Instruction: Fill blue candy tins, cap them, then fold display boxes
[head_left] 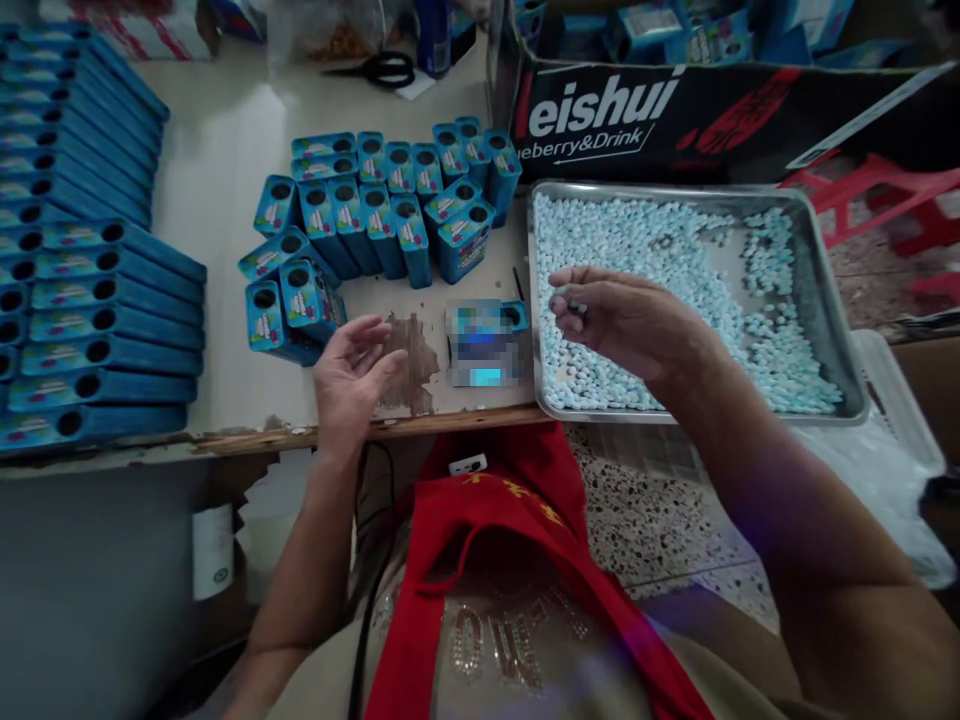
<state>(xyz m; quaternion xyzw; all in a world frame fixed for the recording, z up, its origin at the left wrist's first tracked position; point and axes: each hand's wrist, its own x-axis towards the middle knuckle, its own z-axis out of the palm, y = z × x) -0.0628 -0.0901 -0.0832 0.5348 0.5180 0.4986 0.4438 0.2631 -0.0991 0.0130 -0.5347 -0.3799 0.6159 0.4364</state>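
From where I stand, the step in hand looks like picking up pale blue, candy-like pellets (637,235), which lie loose in a shallow, rectangular metal tray (832,300). The right hand (622,315) hangs over the tray's left part, fingers curled together; I cannot tell whether the specks at the tips are held or lie behind. The left hand (352,375) is open and loosely bent, nothing in it, just beside a cluster of blue, upright boxes with round holes on top (379,225). As I judge it, a next move calls for a firm pinch and a clean lift over the rim. Between the hands, a blurred rectangular item (484,345) crowds the white, worn tabletop (225,130) near its wooden front edge, while a tall black printed carton (720,120) walls off the tray's far side; the open room is above
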